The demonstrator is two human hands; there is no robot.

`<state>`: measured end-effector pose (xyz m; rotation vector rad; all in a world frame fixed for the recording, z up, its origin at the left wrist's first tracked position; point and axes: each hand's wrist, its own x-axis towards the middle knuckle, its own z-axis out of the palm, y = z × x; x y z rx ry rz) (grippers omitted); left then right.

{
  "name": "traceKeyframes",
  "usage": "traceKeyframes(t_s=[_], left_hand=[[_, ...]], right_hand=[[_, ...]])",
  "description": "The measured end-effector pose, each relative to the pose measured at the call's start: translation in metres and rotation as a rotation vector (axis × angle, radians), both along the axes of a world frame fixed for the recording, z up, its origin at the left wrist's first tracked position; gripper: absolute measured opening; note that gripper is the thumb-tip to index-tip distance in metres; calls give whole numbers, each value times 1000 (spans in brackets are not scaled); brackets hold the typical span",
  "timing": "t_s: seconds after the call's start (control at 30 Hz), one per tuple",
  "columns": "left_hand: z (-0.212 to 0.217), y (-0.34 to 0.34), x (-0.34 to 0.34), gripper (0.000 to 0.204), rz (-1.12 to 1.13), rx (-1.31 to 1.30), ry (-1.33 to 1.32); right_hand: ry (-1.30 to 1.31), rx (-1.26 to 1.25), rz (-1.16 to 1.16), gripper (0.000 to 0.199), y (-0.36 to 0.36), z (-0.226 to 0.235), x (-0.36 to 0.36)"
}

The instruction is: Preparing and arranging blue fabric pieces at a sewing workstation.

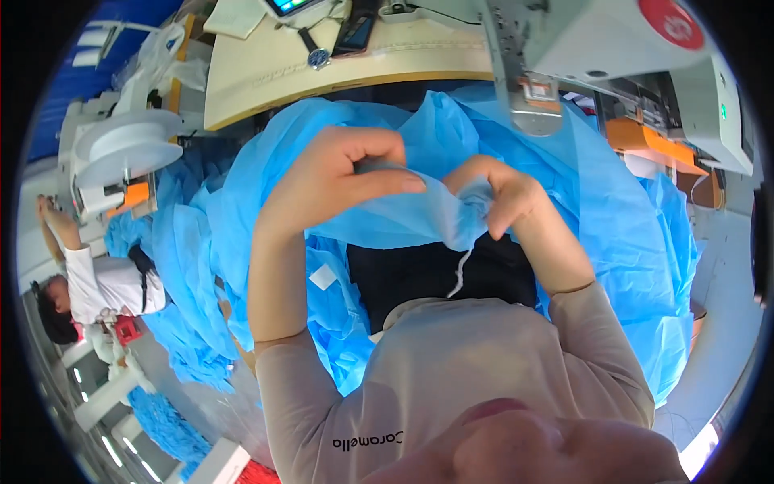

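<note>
A fold of light blue nonwoven fabric (387, 226) is shown gripped between two bare hands at the centre of the frame. The left hand (334, 181) is seen left of centre, its fingers curled over the upper edge of the fold and its thumb (379, 184) laid flat along the front, so that the cloth is pinched between thumb and fingers. The right hand (496, 194) is seen just right of centre, its fingers bunched tightly together around a gathered corner of the same fabric; a thin white thread (461, 273) is seen hanging from this corner toward the lower centre. The remainder of the blue fabric is spread broadly behind and to both sides of the hands, reaching the right edge of the frame. A white sewing machine (613, 48) is located at the upper right, and a pale tabletop (266, 73) at the upper centre. A second person in a white top (105, 282) is visible at the left edge
</note>
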<state>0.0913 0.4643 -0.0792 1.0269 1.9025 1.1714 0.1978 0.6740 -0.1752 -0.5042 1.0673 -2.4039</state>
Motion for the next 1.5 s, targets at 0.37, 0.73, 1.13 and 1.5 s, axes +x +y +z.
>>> traceKeyframes(t_s=[0.37, 0.73, 1.13, 1.5], left_hand=[[9, 76, 83, 18, 213, 15, 428], [-70, 104, 38, 8, 198, 52, 1309], [-73, 91, 14, 14, 352, 159, 1387], [-139, 54, 35, 12, 161, -66, 874]], right_hand=[[217, 1193, -1462, 23, 40, 25, 41], [-287, 636, -1509, 15, 75, -10, 50], [130, 1221, -1757, 19, 67, -22, 46], [-339, 1989, -152, 47, 119, -310, 316]])
